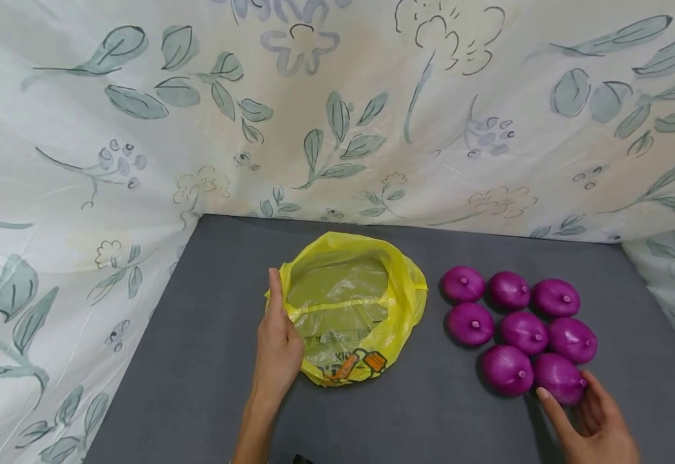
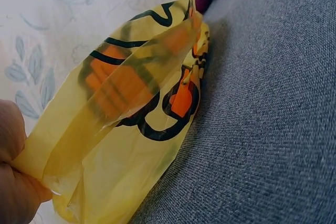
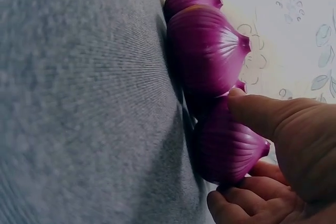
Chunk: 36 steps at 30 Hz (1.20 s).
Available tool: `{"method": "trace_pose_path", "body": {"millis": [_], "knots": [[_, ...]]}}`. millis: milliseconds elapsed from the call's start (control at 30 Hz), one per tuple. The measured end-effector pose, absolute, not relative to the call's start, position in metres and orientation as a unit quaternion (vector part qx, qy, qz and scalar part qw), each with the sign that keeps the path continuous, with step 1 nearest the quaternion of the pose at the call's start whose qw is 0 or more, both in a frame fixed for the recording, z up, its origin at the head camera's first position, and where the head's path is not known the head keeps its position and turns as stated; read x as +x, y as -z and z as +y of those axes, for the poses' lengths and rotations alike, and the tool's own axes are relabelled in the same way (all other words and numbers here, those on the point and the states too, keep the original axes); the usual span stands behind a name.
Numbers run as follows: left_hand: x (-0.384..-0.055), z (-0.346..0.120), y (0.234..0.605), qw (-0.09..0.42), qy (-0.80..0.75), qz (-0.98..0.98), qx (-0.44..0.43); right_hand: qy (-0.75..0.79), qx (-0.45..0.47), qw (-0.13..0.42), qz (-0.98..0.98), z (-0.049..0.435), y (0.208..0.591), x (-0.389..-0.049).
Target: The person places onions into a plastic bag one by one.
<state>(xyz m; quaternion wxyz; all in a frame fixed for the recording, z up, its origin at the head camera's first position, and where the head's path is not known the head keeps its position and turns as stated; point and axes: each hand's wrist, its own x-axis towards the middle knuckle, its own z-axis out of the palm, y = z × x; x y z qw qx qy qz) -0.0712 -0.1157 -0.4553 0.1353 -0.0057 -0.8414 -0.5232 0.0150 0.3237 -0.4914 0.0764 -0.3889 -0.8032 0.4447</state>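
Note:
A yellow plastic bag (image 1: 409, 283) lies with its mouth spread wide, its printed side towards me. My left hand (image 1: 279, 351) grips the left edge of the bag's rim. In the left wrist view, thumb and finger pinch the thin plastic of the bag (image 2: 121, 156). On the right is a group of several purple onions (image 1: 523, 332), stems pointing up or towards me. My right hand (image 1: 595, 422) holds the nearest right onion (image 1: 559, 379), thumb on its left and fingers on its right. The right wrist view has that onion (image 3: 228, 145) between thumb and curled fingers, beside another onion (image 3: 207, 48).
Bag and onions are on a dark grey cloth-covered table (image 1: 198, 335). A white floral sheet (image 1: 337, 129) rises behind the table and drapes down both sides. A small black object (image 1: 301, 459) shows at the bottom edge.

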Motion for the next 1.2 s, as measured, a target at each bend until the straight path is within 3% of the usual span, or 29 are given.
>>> {"method": "trace_pose_path", "body": {"millis": [467, 900, 1200], "knots": [[-0.0734, -0.1137, 0.4551, 0.149, 0.506, -0.850, -0.015, -0.505, -0.427, 0.115, -0.741, 0.3182, 0.4944, 0.0134], [-0.0747, -0.1148, 0.4539, 0.140, 0.503, -0.853, -0.006, -0.507, -0.442, 0.109, -0.732, 0.3181, 0.4932, 0.0116], [-0.0764, -0.1139, 0.4523, 0.141, 0.502, -0.853, -0.011, -0.541, -0.451, 0.148, -0.694, 0.3184, 0.4895, 0.0135]]}}
